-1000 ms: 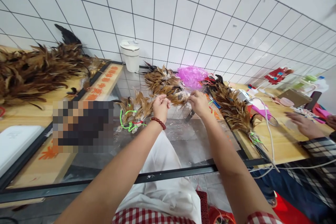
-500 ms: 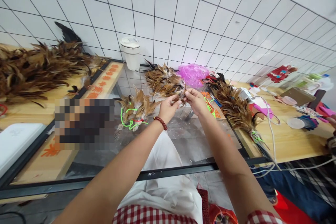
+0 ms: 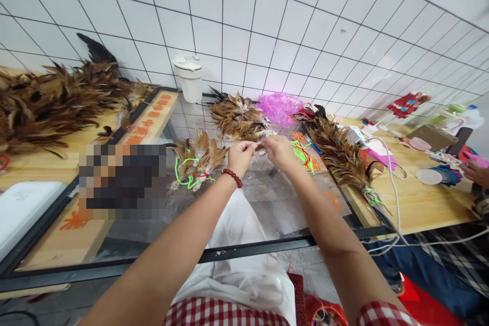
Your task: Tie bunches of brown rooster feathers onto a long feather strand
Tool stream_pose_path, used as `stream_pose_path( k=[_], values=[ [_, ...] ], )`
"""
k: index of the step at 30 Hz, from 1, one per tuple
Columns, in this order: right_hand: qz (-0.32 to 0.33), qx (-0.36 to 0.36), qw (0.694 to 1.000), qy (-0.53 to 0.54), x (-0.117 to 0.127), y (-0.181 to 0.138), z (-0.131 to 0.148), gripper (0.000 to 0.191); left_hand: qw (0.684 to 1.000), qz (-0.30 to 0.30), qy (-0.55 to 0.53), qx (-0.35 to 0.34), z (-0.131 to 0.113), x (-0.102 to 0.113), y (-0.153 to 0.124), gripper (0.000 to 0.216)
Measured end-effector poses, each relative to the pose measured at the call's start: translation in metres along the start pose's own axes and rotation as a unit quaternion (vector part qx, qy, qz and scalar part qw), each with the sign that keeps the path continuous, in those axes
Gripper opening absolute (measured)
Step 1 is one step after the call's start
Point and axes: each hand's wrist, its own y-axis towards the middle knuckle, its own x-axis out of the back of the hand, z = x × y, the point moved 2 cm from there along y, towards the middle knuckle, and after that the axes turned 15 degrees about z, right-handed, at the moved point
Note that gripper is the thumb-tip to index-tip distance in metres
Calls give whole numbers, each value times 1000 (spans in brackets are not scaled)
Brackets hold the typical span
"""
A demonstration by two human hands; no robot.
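Observation:
My left hand [image 3: 241,156] and my right hand [image 3: 279,151] are held close together above the glass tabletop [image 3: 267,209], both pinched on a small brown feather [image 3: 261,144] between them. A red bead bracelet [image 3: 233,177] circles my left wrist. Just beyond my fingers lies a pile of brown feathers [image 3: 235,114]. To the left of my left hand is a feather bundle tied with green cord [image 3: 194,160].
A white lidded cup [image 3: 188,78] stands by the tiled wall. Pink plastic [image 3: 280,107] lies behind the feathers. More feathers [image 3: 53,102] cover the left wooden table. Another row of feathers [image 3: 338,155] edges the right table, where another person's hand [image 3: 473,170] rests.
My two hands have drawn together from a wider hold on a feather clump to a pinch on one small feather. The other person's hand has pulled back to the right.

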Motion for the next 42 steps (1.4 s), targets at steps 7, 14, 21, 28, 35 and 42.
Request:
stream_pose_path(
  k=[7, 14, 21, 28, 35, 42],
  values=[
    [6, -18, 975, 220, -15, 10, 13, 27, 993, -22, -110, -29, -8, 2, 2, 24],
    [11, -60, 996, 66, -13, -23, 65, 55, 979, -126, -155, -35, -6, 14, 5, 23],
    [241, 19, 970, 8, -46, -67, 88, 93, 976, -124, -178, -29, -3, 21, 12, 25],
    [196, -207, 956, -63, -22, -85, -21, 90, 976, -107, -187, -33, -3, 18, 13, 20],
    [172, -126, 975, -60, -27, -108, 64, 97, 974, -117, -191, -34, -1, 19, 17, 19],
    [224, 16, 974, -12, -50, -87, 114, 86, 977, -112, -177, -26, 0, 20, 19, 23]
  ],
)
